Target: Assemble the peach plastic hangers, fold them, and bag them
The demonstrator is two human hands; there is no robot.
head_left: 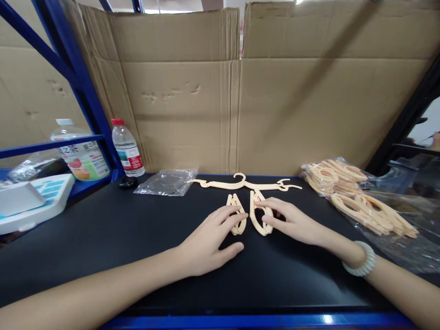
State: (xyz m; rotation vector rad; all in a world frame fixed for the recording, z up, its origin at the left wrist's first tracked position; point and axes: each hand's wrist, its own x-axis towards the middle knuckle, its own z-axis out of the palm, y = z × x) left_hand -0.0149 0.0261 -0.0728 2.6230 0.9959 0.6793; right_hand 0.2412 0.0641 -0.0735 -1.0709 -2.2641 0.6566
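Two folded cream plastic travel hangers lie side by side on the black tabletop (144,256). My left hand (213,238) rests over the left folded hanger (242,225), its fingers stretched across the piece and its thumb apart on the near side. At the right folded hanger (256,224), my right hand (292,220) has index finger and thumb on the right part of the piece; its other fingers are partly hidden. Just beyond both hands lies an unfolded hanger (223,185) with its hook pointing away and its arms spread.
Clear bags of folded hangers (364,213) lie at the right. An empty clear plastic bag (167,182) is at the back left, near a red-capped water bottle (127,149). Cardboard (185,101) walls the back. A white tray (65,188) stands far left.
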